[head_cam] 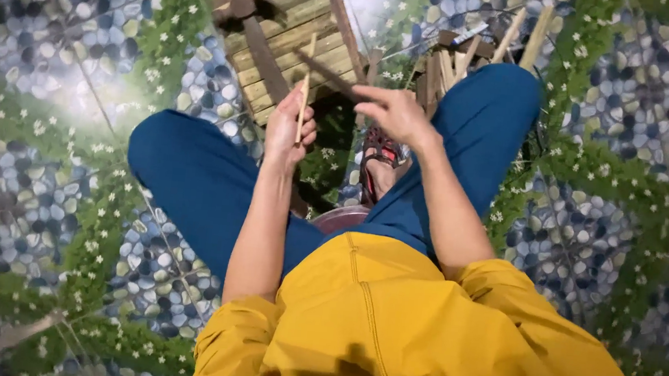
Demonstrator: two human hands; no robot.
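While the left hand (288, 130) pinches a thin wooden stick (304, 95), the right hand (395, 114) blurs, its fingers' grip unclear.

Blue trousers (188, 182); yellow shirt (410, 334); pebble-and-flower patterned floor (52, 63); pale wooden stick (304, 99).

The floor (61, 55) is tiled with a printed pattern of grey-blue pebbles, green grass and small white flowers. A slatted wooden panel (300, 37) lies flat on it ahead of the seated person. Just beside the panel lies a loose heap of short wooden sticks (453, 60), some overlapping.
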